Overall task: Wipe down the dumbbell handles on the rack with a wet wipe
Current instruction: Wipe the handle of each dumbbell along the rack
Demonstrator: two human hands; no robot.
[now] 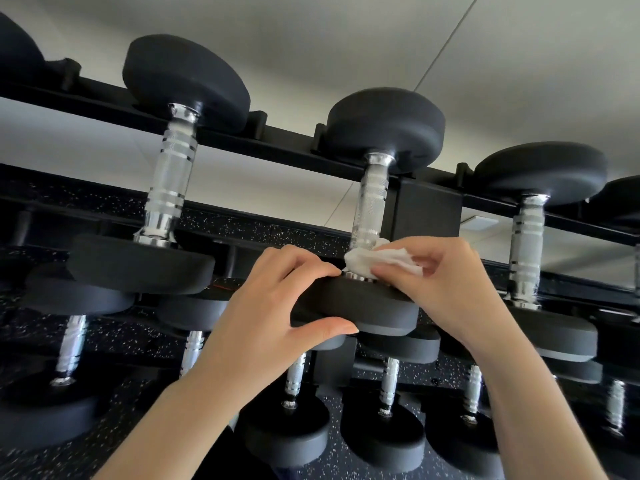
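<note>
Left hand: the left hand [277, 289] is gripping the near black head [363, 311] of the middle dumbbell, fingers curling over its top edge and the thumb pressing against its underside.
Right hand: the right hand [446, 282] is pinching a crumpled white wet wipe [377, 259] between thumb and fingers, holding it against the bottom of the handle.
Wet wipe: it is sitting bunched at the base of the chrome knurled handle [370, 202], just above the near head, touching the metal collar there.
Middle dumbbell: it is lying on the top tier of the black rack [284, 143], its far head [386, 124] resting against the rear rail.
Neighbouring dumbbells: one dumbbell [169, 174] is sitting to the left and another [528, 244] to the right on the same tier, both apart from the hands.
Lower tiers: more chrome-handled dumbbells are resting below, partly hidden behind the forearms.
Floor: black speckled rubber flooring [114, 441] is showing beneath the rack.
</note>
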